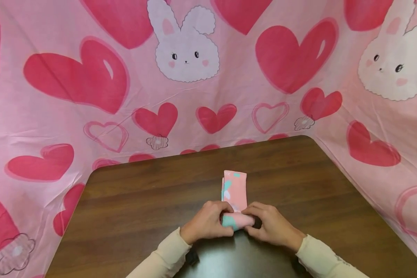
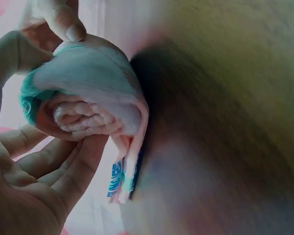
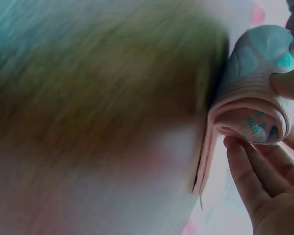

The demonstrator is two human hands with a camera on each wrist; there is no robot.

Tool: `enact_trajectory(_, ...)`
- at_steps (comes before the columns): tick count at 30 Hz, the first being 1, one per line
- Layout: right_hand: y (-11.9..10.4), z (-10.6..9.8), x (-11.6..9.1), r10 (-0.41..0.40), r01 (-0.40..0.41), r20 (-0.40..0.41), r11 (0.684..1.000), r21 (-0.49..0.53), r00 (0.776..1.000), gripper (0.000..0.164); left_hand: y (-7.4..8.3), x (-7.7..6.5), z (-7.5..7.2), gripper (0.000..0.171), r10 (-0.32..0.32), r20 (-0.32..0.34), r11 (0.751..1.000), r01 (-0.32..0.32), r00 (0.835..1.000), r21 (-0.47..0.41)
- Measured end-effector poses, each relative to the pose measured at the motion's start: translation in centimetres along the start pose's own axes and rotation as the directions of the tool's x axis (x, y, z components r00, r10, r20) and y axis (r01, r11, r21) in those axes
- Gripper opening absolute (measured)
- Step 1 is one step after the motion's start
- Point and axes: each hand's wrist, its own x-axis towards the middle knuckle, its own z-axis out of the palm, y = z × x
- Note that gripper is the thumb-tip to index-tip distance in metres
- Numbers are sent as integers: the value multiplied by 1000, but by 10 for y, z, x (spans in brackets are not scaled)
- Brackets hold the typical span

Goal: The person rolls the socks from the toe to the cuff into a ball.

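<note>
A pair of pink socks [image 1: 236, 189] with teal and white patches lies on the table, its near part wound into a thick roll [image 1: 238, 221]. My left hand [image 1: 208, 222] grips the left end of this roll, thumb on the near side and fingers on the far side. On the right end, my right hand [image 1: 274, 226] holds it the same way. Spiral layers of knit fabric [image 2: 83, 117] show at one end in the left wrist view, with a flat tail carrying blue lettering. The right wrist view shows the other end [image 3: 255, 125], fingertips against its underside.
The dark wood table [image 1: 153, 193] spreads around the hands. Behind it and along the right side hangs a pink cloth [image 1: 187, 92] printed with hearts and rabbits. A small black object [image 1: 192, 257] sits by the left sleeve.
</note>
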Motion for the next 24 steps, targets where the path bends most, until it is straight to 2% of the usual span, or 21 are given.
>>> enact_trajectory(5, 0, -3, 2, 69, -69, 7, 987, 144, 998, 34, -2, 1, -1, 25, -83, 22, 987, 85, 996, -133)
enact_trajectory(10, -1, -4, 4, 108, -109, 14, 975, 194, 994, 26, -2, 3, -3, 24, -160, 59, 962, 170, 985, -212)
enact_trajectory(19, -1, -5, 4, 204, -222, 93, 934, 281, 975, 19, 0, 3, -5, 14, -259, 123, 926, 283, 958, -251)
enact_trajectory(22, -2, -5, 5, 235, -257, 109, 923, 285, 966, 18, -1, 3, -6, 11, -269, 135, 924, 295, 954, -244)
enact_trajectory(24, -2, -5, 6, 248, -271, 113, 921, 279, 962, 17, -1, 3, -7, 11, -261, 137, 933, 286, 956, -220)
